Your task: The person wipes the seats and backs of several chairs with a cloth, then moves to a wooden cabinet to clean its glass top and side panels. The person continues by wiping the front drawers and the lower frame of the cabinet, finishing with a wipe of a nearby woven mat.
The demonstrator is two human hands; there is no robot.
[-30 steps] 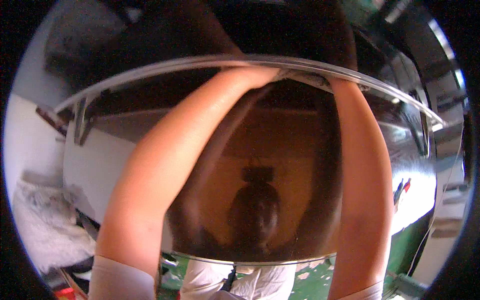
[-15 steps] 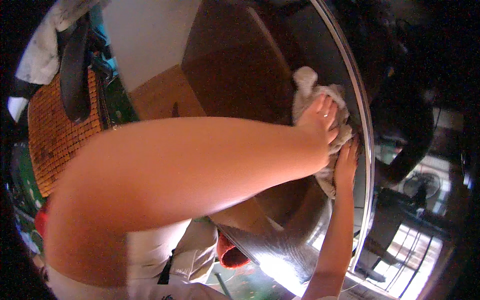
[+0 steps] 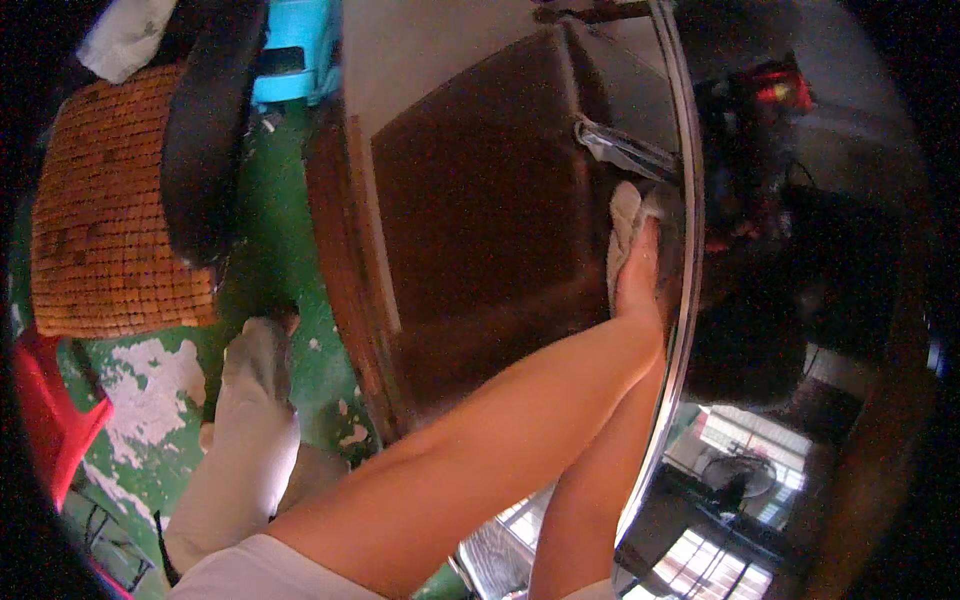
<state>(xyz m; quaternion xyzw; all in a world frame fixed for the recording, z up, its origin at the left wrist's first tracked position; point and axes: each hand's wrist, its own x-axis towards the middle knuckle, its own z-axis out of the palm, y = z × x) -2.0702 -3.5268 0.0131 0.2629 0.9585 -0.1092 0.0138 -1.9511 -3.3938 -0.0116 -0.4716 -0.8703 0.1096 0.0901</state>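
Note:
A crumpled beige cloth (image 3: pixel 622 225) lies against a glossy dark brown panel (image 3: pixel 470 210), close to its shiny metal edge strip (image 3: pixel 690 200). My left hand (image 3: pixel 638 275) is stretched out at the cloth and grips it, the fingers partly lost in its folds. My left forearm crosses over the right one near the wrist. Of my right arm (image 3: pixel 590 500) only the forearm shows; the right hand is hidden behind the left wrist. Just beyond the cloth is a crinkled, shiny grey piece (image 3: pixel 630 152) that I cannot make out.
At the left stands a chair with a brown beaded seat cover (image 3: pixel 110 210) and a black armrest (image 3: pixel 205 140). A blue plastic stool (image 3: pixel 295 55) is behind it, a red plastic chair (image 3: pixel 55 420) nearer. The green floor (image 3: pixel 320 370) has worn patches. Black glass (image 3: pixel 750 330) reflects a fan and windows.
Both hands and the cloth have moved farther up along the metal edge. The left forearm has swung over the right one, covering the right hand. My view has shifted, showing more floor.

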